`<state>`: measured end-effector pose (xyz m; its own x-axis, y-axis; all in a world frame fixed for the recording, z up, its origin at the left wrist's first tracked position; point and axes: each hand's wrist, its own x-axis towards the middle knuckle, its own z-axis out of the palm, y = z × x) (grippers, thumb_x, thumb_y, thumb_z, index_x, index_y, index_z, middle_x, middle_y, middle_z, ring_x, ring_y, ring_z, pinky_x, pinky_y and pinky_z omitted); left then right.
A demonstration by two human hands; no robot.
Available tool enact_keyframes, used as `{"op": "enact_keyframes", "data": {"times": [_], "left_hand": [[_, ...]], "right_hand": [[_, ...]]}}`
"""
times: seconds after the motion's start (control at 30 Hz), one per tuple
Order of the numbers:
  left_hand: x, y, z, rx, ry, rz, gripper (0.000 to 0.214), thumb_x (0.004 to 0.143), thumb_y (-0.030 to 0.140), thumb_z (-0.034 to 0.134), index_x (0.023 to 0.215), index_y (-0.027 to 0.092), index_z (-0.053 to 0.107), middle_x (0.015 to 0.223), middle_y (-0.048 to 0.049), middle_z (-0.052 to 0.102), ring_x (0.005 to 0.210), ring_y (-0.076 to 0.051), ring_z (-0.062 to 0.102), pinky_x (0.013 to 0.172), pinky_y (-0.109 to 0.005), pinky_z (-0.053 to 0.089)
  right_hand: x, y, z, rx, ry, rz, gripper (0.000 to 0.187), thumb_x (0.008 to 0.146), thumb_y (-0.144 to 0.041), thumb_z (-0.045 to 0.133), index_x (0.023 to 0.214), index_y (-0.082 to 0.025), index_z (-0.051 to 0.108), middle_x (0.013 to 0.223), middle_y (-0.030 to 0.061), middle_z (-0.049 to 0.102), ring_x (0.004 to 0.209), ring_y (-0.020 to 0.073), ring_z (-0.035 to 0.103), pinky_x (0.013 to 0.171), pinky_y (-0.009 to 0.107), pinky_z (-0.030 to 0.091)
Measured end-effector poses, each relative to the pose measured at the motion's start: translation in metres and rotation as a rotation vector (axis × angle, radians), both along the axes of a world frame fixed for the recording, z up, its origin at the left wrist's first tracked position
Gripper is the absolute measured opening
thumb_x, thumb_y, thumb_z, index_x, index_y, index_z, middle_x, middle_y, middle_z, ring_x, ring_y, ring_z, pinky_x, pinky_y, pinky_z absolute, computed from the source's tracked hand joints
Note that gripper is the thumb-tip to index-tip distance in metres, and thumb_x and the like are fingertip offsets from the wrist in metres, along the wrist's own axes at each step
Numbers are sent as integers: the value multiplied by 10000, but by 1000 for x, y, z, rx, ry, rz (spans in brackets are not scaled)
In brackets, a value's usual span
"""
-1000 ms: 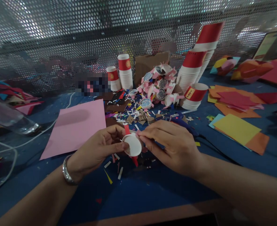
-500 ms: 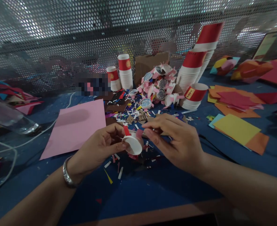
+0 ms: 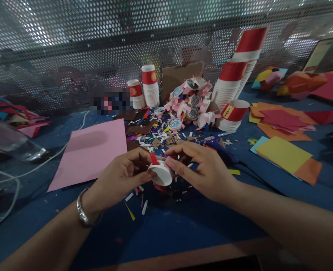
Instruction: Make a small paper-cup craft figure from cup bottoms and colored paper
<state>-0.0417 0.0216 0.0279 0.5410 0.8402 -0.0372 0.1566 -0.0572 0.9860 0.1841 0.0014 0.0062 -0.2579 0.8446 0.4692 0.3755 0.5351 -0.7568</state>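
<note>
My left hand [image 3: 131, 169] pinches a cut-down paper cup bottom [image 3: 162, 176] at its left edge, its round white face tilted toward me. A red paper strip [image 3: 154, 158] sticks up from its rim, and more pink-red paper shows below. My right hand [image 3: 206, 169] has thumb and fingers closed on a pink paper tab [image 3: 168, 162] at the upper right of the cup bottom. Behind that hand lies a blue glue gun [image 3: 221, 147] with a small red light. Paper scraps [image 3: 144, 207] lie under and around the hands.
Similar cup-bottom pieces [image 3: 193, 101] form a pile at the back, beside cup stacks [image 3: 230, 82] and cardboard [image 3: 180, 73]. A pink sheet [image 3: 95, 150] lies left, near a clear container [image 3: 14, 141] and white cable [image 3: 19, 184]. Coloured paper [image 3: 285, 152] lies right, before a perforated metal screen [image 3: 112, 41].
My right hand has moved left and closed its thumb and fingers on the pink tab. The glue gun behind it shows more now. My left hand keeps its hold on the cup bottom.
</note>
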Motion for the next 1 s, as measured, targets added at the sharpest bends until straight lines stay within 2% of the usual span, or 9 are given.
{"op": "enact_keyframes", "data": {"times": [0.23,0.53,0.7,0.77,0.9,1.0], "left_hand": [[-2,-2,0,0,-18,-27,171,866,184,755,989,203,637,926,-6,712,834,-132,706,777,-241,563],[-1,-3,7,31,47,64,218,886,306,741,1071,194,709,1021,-56,723,872,-160,673,764,-257,537],[-3,-9,11,162,171,67,394,904,353,719,1278,263,637,1081,-52,730,955,-187,688,794,-259,536],[-3,-12,11,237,236,67,445,914,352,706,1340,296,589,1059,-38,727,930,-180,692,782,-253,533],[-2,-16,11,346,304,45,475,917,327,702,1368,304,555,991,-23,719,827,-167,687,744,-255,531],[1,-18,10,366,296,57,477,907,325,710,1360,285,565,963,-28,703,787,-166,671,711,-256,532]], "right_hand": [[2,-1,2,-27,4,16,181,953,-327,644,1053,-188,702,941,26,725,845,148,672,740,270,518],[5,0,6,-128,65,7,225,977,-369,607,1052,-187,717,913,20,724,713,114,642,582,217,471],[6,2,7,-127,83,45,229,989,-382,596,966,-190,717,850,5,713,701,109,629,587,211,458],[6,2,7,-148,71,79,221,973,-390,620,960,-194,720,860,7,720,701,116,632,582,217,460],[3,2,6,-194,6,176,242,918,-429,689,963,-194,726,919,32,746,809,159,676,637,238,494],[1,1,6,-188,-63,204,270,893,-450,713,914,-181,727,837,26,729,755,157,655,637,247,491]]}}
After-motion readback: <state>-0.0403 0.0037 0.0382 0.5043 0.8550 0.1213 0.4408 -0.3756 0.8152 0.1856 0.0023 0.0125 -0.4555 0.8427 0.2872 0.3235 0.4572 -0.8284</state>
